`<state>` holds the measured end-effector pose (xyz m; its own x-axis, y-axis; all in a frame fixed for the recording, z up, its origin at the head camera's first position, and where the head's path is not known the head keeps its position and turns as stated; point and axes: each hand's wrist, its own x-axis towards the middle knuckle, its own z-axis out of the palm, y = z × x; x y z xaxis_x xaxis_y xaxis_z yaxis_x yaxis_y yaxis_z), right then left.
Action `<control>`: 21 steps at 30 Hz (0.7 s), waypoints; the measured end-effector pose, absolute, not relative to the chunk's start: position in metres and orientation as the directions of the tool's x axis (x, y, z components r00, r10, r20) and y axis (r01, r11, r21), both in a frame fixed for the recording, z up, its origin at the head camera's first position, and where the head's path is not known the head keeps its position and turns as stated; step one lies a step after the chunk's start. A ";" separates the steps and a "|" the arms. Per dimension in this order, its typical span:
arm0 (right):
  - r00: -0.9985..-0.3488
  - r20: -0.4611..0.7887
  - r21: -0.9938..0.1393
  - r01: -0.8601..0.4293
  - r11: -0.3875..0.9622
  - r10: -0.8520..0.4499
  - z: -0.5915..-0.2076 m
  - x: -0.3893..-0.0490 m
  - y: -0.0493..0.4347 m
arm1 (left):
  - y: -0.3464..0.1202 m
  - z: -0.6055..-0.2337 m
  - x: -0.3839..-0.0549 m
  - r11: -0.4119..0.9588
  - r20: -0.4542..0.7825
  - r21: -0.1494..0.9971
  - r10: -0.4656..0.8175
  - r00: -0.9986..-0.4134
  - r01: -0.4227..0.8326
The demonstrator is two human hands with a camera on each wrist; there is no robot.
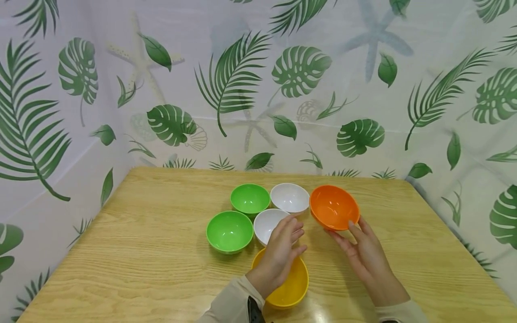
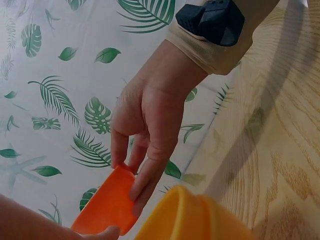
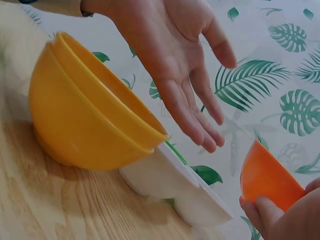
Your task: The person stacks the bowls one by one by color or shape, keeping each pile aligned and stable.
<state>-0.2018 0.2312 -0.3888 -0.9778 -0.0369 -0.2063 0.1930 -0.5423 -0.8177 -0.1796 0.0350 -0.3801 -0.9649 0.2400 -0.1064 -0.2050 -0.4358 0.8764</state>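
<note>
My right hand [image 1: 373,260] holds an orange bowl [image 1: 334,206] by its near rim, thumb at the edge and fingers underneath. The bowl is tilted and raised off the table. Over the yellow bowls [image 1: 294,287] hovers my left hand [image 1: 276,258], its fingers loosely extended and nothing in them. In the right wrist view, a gap separates the left hand [image 3: 175,70] from the orange bowl [image 3: 270,177]. Two rims show that two yellow bowls [image 3: 90,120] are nested. The left hand partly hides the nearer white bowl [image 1: 267,224].
A second white bowl [image 1: 289,197] stands behind the nearer one. Left of them are two green bowls, one farther [image 1: 249,199] and one nearer [image 1: 229,232]. All rest on a wooden table [image 1: 141,251], with a leaf-patterned cloth [image 1: 242,148] hanging behind and beside it.
</note>
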 end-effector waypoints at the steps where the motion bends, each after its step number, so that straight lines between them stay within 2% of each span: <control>1: -0.979 -0.201 -0.819 0.191 -0.541 -0.042 -0.388 -0.201 0.230 | 0.035 -0.380 -0.180 -0.437 -0.107 0.876 0.238 -0.965 -0.205; 14: -0.989 -0.107 -0.864 0.143 -0.482 -0.102 -0.377 -0.180 0.214 | 0.034 -0.380 -0.183 -0.471 -0.140 0.851 0.227 -0.964 -0.234; 21: -0.983 -0.144 -0.879 0.182 -0.441 -0.117 -0.375 -0.173 0.209 | 0.034 -0.380 -0.183 -0.484 -0.141 0.844 0.213 -0.967 -0.230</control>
<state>-0.1726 0.2085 -0.3754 -0.9826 -0.1171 -0.1443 0.1817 -0.4413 -0.8788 -0.1834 0.0336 -0.3800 -0.9667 0.2135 -0.1411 -0.2300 -0.4837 0.8444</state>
